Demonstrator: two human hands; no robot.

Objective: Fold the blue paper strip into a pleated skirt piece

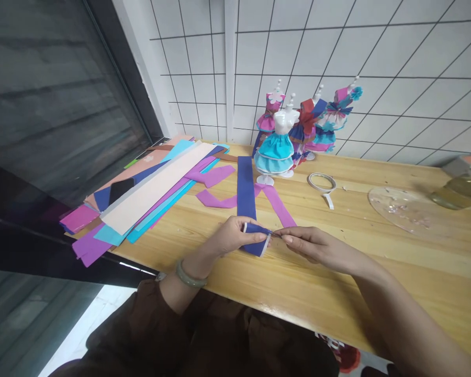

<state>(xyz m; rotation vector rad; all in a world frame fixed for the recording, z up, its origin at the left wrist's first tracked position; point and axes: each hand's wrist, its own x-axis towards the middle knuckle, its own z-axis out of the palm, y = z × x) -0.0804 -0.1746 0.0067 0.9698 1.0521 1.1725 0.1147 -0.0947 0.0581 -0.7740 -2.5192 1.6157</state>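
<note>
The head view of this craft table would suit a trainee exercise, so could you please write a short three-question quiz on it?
1. What colour is the strip that the left hand holds?
a) pink
b) dark blue
c) white

2. True or false: the bracelet is worn on the right wrist.

3. Fill in the blank: in the picture, the tape roll lies to the ____ of the white-bodied figure in the turquoise skirt.

Key: 1. b; 2. false; 3. right
</note>
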